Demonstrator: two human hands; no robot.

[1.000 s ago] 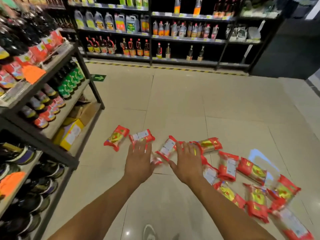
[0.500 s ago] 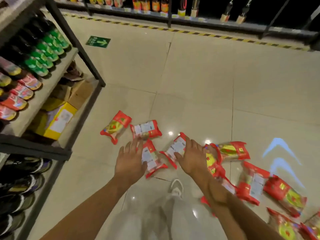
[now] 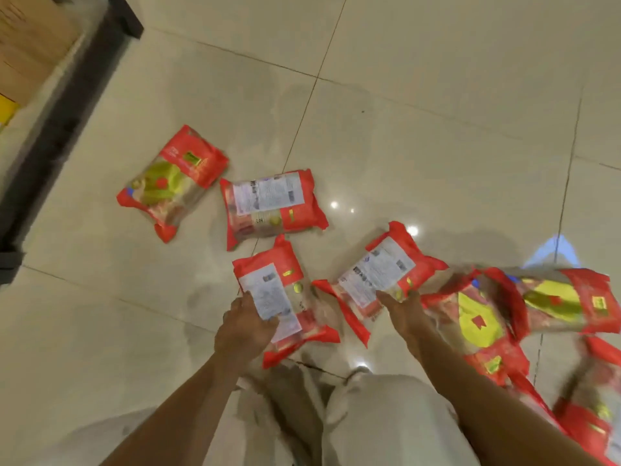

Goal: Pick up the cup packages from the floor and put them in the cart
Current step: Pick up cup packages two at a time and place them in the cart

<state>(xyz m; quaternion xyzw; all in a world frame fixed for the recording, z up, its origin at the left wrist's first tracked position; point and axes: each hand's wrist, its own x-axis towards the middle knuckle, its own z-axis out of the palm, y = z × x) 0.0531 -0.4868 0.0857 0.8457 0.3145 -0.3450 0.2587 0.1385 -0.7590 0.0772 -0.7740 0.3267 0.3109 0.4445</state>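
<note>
Both hands have dropped from hovering to contact: left hand (image 3: 243, 329) fingers clasp one cup package (image 3: 280, 304) at 6 o'clock on the floor (image 3: 437, 129), right hand (image 3: 403, 311) grips its neighbour (image 3: 376, 280); no cart visible.

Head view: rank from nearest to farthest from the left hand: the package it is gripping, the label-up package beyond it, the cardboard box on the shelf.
1. Gripped package, in the left hand.
2. Label-up package, beyond it.
3. Cardboard box, far left on the shelf.
</note>
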